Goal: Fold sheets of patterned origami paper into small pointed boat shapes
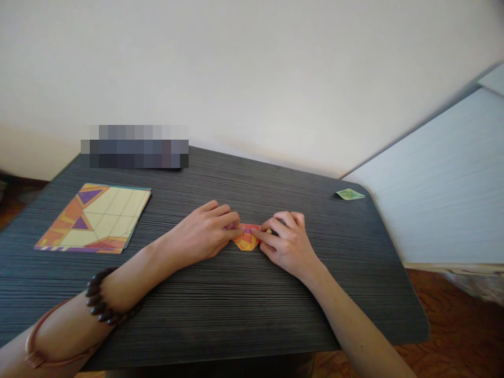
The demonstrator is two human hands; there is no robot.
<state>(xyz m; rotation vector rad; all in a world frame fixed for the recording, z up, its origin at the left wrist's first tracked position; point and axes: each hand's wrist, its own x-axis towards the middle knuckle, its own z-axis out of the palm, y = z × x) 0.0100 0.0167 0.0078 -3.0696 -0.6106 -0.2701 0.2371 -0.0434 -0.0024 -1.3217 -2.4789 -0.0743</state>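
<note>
A small folded paper piece [247, 239], orange and red, lies on the dark striped table [220, 304] near its middle. My left hand [205, 231] rests on the table with its fingertips pinched on the left end of the piece. My right hand [287, 239] has curled fingers pressing and pinching the piece's right end. Both hands hold the paper flat against the tabletop. Much of the piece is hidden under my fingers. A dark bead bracelet [103, 304] sits on my left wrist.
A stack of patterned square paper sheets [96, 218] lies at the table's left. A small green folded paper shape [349, 195] sits near the far right corner. A pale wall stands behind, and a white panel [441, 199] adjoins the table on the right.
</note>
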